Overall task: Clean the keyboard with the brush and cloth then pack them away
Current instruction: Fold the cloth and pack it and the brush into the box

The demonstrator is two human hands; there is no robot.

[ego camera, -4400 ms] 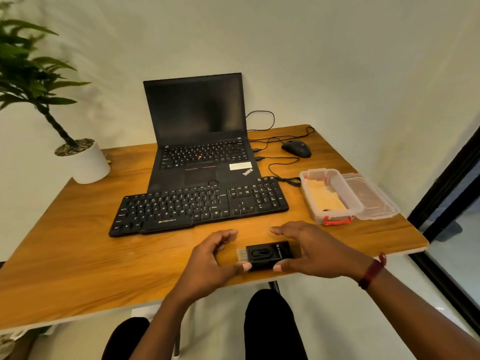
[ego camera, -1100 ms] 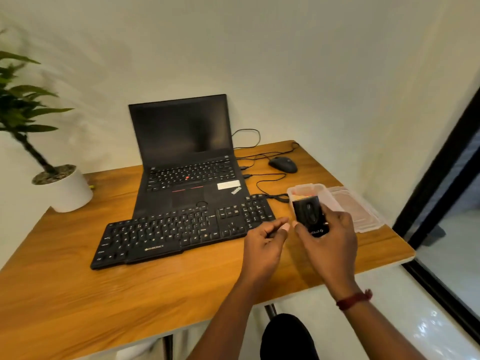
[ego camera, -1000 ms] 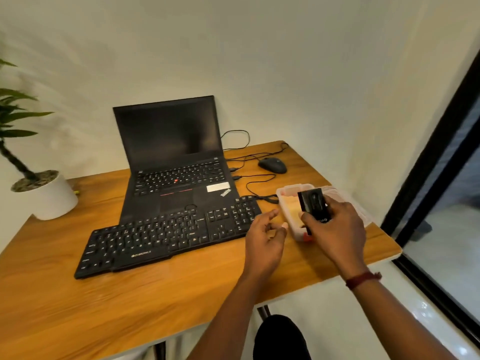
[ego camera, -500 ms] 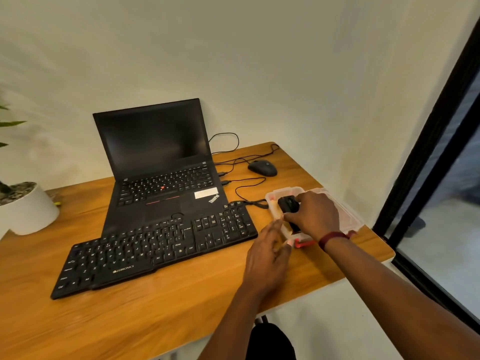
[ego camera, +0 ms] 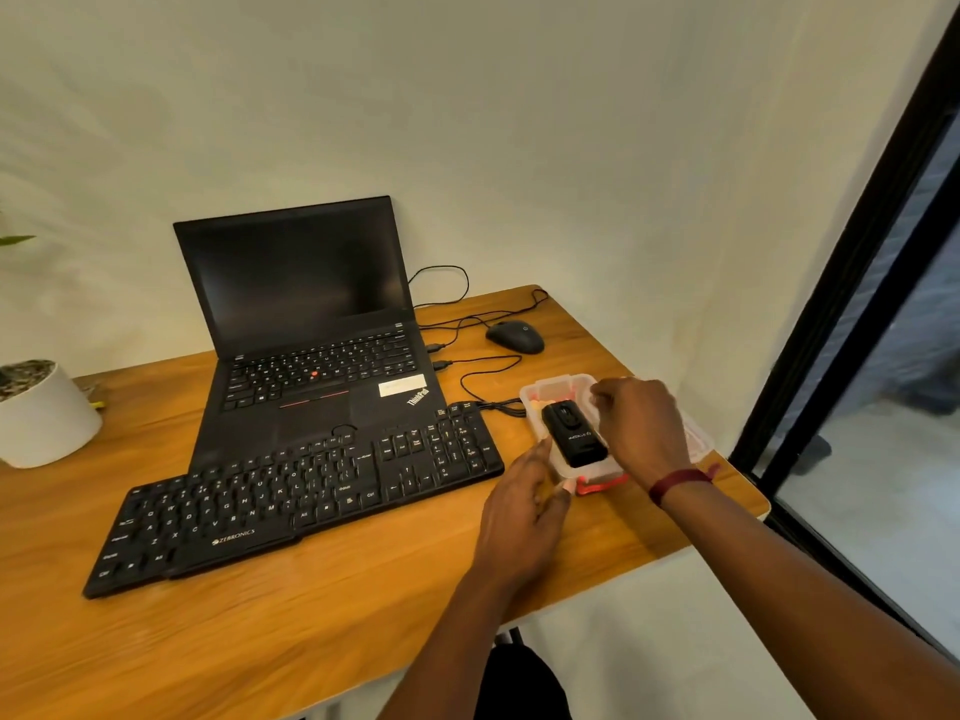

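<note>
Beside keyboard (ego camera: pixel 291 504), left hand (ego camera: pixel 519 517) flat against box (ego camera: pixel 551 383); whether right hand (ego camera: pixel 639 428) grips brush (ego camera: pixel 574 433), cannot tell

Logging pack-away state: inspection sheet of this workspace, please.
Surface: brown wooden desk, carrying everything below.
Job's things: black rectangular brush tool lies in clear plastic box with red latch; yellow cloth partly visible beside it in the box; black external keyboard left of box.
Clutter: black open laptop, black mouse, white plant pot.
Hands: left hand open, touching box's near-left side; right hand beside brush, grip cannot be told.
Cables: black cables run from laptop's right side towards mouse and keyboard.
Surroundings: pale wall; black-framed glass door at right.
</note>
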